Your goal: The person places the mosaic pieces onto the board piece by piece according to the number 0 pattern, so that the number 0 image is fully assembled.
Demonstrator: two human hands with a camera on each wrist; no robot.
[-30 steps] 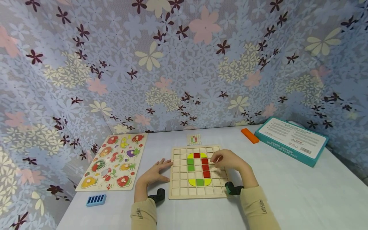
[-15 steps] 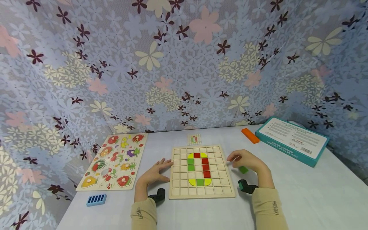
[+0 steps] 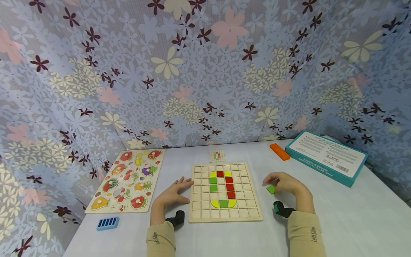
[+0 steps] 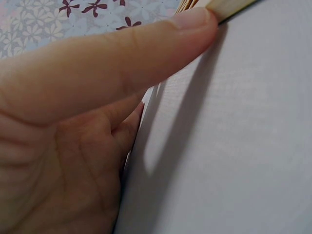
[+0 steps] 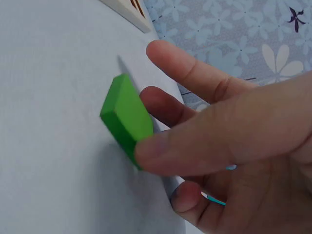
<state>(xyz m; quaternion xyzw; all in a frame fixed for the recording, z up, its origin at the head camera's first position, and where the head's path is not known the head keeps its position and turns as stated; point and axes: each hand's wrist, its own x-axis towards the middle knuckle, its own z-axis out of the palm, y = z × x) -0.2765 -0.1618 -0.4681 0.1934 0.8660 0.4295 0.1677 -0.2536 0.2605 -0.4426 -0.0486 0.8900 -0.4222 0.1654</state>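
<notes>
My right hand (image 3: 287, 184) is off the board's right side, pinching a small green square tile (image 5: 127, 114) at its edge. In the right wrist view the thumb is on the near edge of the tile, which tilts over the white cloth; the index finger points away from it. My left hand (image 3: 171, 194) rests at the left edge of a wooden grid board (image 3: 199, 207), fingers spread and holding nothing. Its thumb (image 4: 190, 29) touches the board's side. Red tiles (image 3: 229, 187), green tiles (image 3: 213, 184) and yellow rounded corner pieces (image 3: 214, 203) form a ring on the grid.
A small pattern card (image 3: 217, 156) lies behind the board. To the left are a fruit puzzle board (image 3: 128, 182) and a blue slotted block (image 3: 107, 223). An orange block (image 3: 279, 151) and a teal-edged box (image 3: 325, 157) sit at the back right, before a floral curtain (image 3: 205, 71).
My right hand has moved right from over the board to the green tile, which it now pinches and tilts. The left hand has stayed still.
</notes>
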